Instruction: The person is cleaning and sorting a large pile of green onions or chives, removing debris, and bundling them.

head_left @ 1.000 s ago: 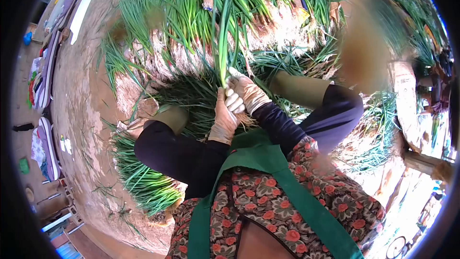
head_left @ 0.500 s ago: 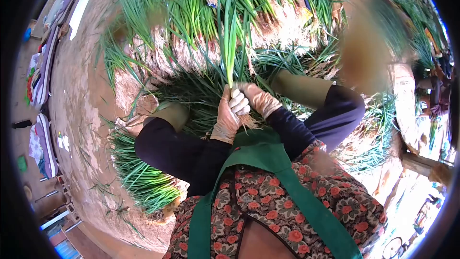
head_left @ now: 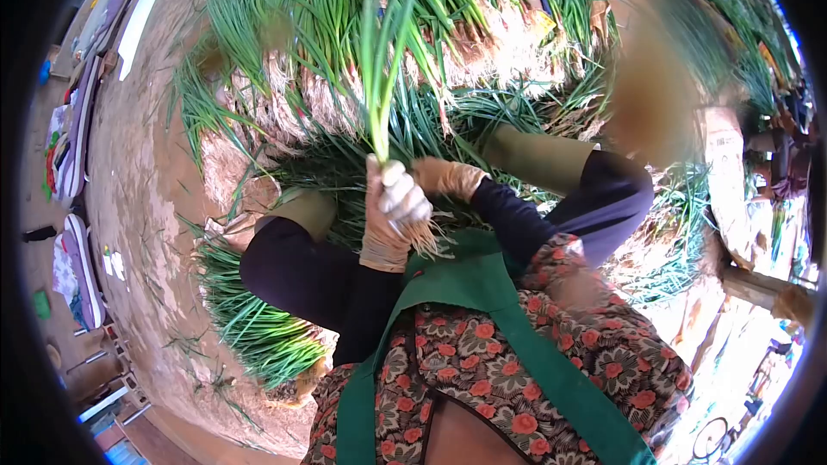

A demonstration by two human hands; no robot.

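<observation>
Head view: a green onion bunch (head_left: 379,125) is held in the left hand (head_left: 392,211), in front of the apron (head_left: 465,280). Long axis is directed away from the body, near vertical in frame; leaf tips are pointed outward and overlap the heaped onions (head_left: 319,26). Roots (head_left: 435,241) are turned back toward the apron, below and right of the fist. Left fingers are wrapped tightly around the stems. Right hand (head_left: 439,176) is placed just beside the left; its fingers are blurred, state cannot be told. Edges: working gap is bounded by the left leg (head_left: 293,263), the right leg (head_left: 603,189) and, ahead, the heap's root ends. Wider room is offered farther left by the earthen ground (head_left: 146,232), littered with leaf scraps.
</observation>
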